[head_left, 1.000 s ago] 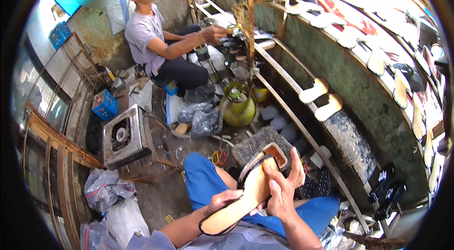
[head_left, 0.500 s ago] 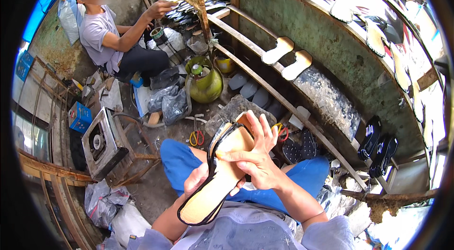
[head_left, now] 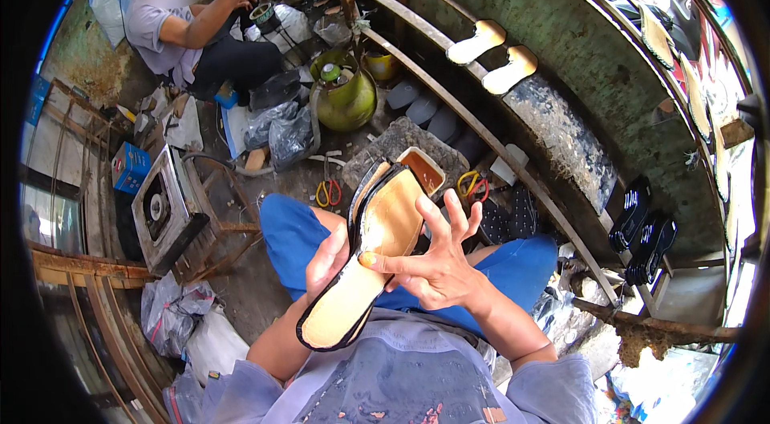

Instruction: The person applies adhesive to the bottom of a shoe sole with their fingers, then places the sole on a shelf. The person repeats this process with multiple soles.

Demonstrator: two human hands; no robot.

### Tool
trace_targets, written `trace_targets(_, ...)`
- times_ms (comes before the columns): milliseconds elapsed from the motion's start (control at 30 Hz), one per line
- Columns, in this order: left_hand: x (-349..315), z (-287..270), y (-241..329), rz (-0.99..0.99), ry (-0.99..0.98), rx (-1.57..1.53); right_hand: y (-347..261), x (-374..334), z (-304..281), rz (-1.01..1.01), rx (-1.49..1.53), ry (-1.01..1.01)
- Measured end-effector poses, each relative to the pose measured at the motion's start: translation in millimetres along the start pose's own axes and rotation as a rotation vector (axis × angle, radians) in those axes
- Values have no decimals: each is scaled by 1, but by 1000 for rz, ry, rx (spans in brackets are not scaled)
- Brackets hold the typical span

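Observation:
A tan sandal sole point(head_left: 345, 304) with a black edge lies slanted across my lap, its wide end pointing away from me. My left hand point(head_left: 327, 259) grips its left side at the narrow middle, thumb on the edge and the other fingers hidden underneath. A second layer shows along the upper left edge of the sole. My right hand point(head_left: 437, 271) rests one outstretched finger, its tip stained yellow-orange, on the tan face near the middle. Its other visible fingers are spread in the air over the right edge.
Beyond the sole, a white-rimmed tray point(head_left: 423, 171) of orange-brown stuff sits by a stone block point(head_left: 401, 143). Scissors point(head_left: 328, 193) lie on the floor. A green gas cylinder point(head_left: 345, 99) and a stove point(head_left: 164, 211) stand farther off. Another person point(head_left: 180, 39) sits at upper left.
The sole and both hands have shifted slightly up and left in view. The right finger stays on the tan face, and the orange-brown tray shows more fully.

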State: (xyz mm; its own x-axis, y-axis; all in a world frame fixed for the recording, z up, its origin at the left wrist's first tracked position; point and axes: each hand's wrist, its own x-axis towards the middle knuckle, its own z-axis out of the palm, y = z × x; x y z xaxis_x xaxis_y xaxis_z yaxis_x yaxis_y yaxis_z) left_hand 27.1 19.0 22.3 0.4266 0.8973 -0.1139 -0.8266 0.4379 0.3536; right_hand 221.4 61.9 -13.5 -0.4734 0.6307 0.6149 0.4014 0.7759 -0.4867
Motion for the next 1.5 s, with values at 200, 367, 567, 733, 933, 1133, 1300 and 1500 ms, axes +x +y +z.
trace_targets(200,-3,-6,1,-69,177,121,-24,-15,19,-59,-166,60)
trace_targets(367,-2,-28,-2,-189,116,-324,-48,-17,33,-100,-136,59)
trace_targets(567,0,-38,-8,-133,193,-229,-25,-4,30,-21,-79,103)
trace_targets(733,6,-31,-5,-207,145,-507,-31,-10,41,-299,-216,40)
trace_targets(933,-5,-46,-15,-96,622,-107,-32,-15,54,-79,-67,-40)
trace_targets(1133,-13,-126,11,-203,-81,-217,44,-12,63,276,64,-273)
trace_targets(1300,-61,-114,3,-27,189,-346,185,-61,107,700,-428,-226)
trace_targets(1500,-48,-81,-16,-4,168,-411,207,-61,138,642,-390,-435)
